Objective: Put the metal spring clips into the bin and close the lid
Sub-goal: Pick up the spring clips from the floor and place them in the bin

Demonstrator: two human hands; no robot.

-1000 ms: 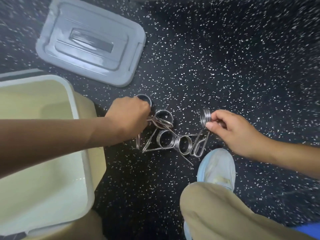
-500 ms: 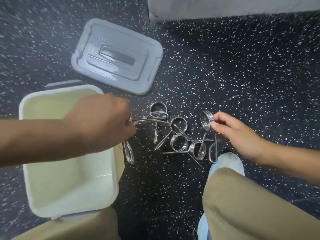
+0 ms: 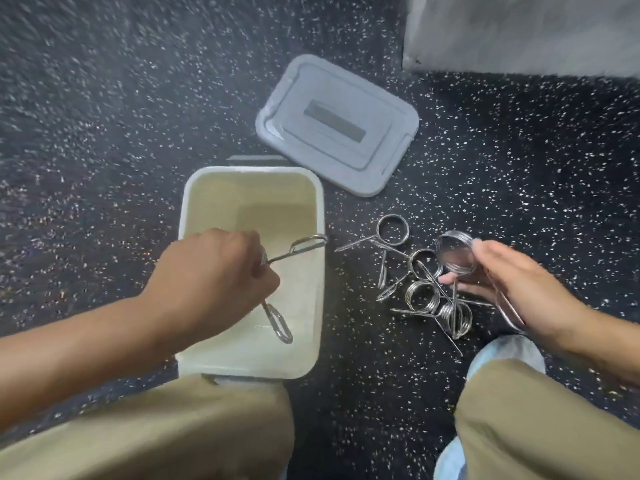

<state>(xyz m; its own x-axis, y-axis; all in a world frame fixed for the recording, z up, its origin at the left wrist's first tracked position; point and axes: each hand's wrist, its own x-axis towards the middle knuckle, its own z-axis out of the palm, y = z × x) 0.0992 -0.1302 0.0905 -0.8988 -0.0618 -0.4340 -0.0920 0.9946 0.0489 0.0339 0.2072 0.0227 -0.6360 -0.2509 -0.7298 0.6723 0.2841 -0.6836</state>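
Even, fairly bright overhead light, with soft shadows on the speckled floor [image 3: 519, 202]. Motion blur streaks the floor's far-left corner and smears the right hand [image 3: 512, 289]. Wide-angle distortion bends the edges.

floor [image 3: 519, 202]: dark, white-speckled | grey slab [image 3: 519, 29]: top right | pale shoe [image 3: 509, 351]: bottom right

Now over the open cream plastic bin [image 3: 320, 216]: left hand [image 3: 211, 278], carrying across a steel wire spring clip [image 3: 277, 317] from the floor pile. Lifted clear of that pile: right hand [image 3: 512, 289], with a blurred coiled clip [image 3: 455, 252].
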